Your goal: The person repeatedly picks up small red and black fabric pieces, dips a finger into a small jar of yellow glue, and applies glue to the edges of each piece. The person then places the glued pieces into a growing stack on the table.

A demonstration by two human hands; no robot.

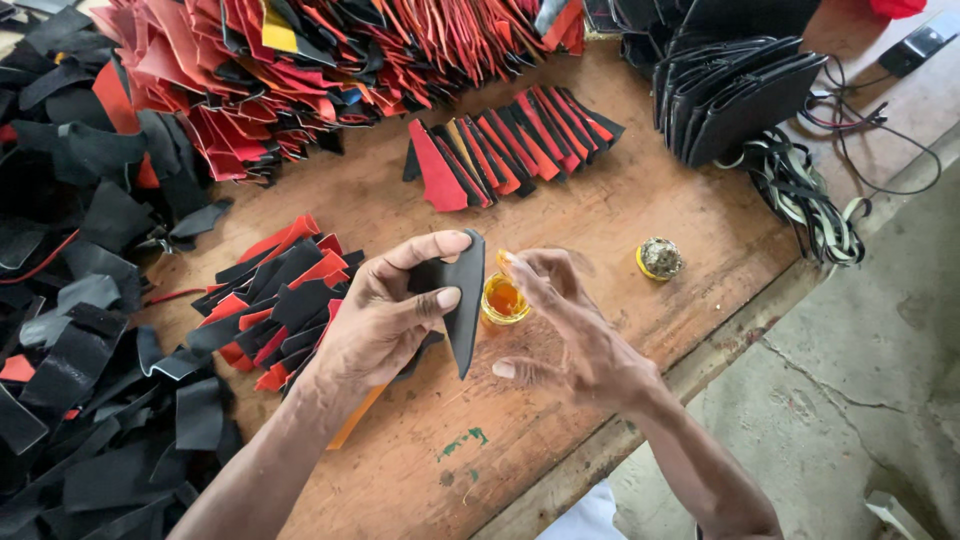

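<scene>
My left hand (385,310) pinches a black pointed leather piece (465,300) between thumb and fingers, holding it upright over the wooden table (600,215). My right hand (565,325) hovers just right of it, fingers spread and curled, one fingertip smeared with amber glue above a small open tin of orange glue (503,299). The tin stands on the table between both hands. Whether the right fingers grip anything is unclear.
A fanned stack of red and black pieces (275,295) lies under my left forearm. Another row (510,145) sits farther back, with big piles at the top left (280,60). The glue-crusted lid (659,258), black pouches (735,95) and straps (805,195) are at right, near the table edge.
</scene>
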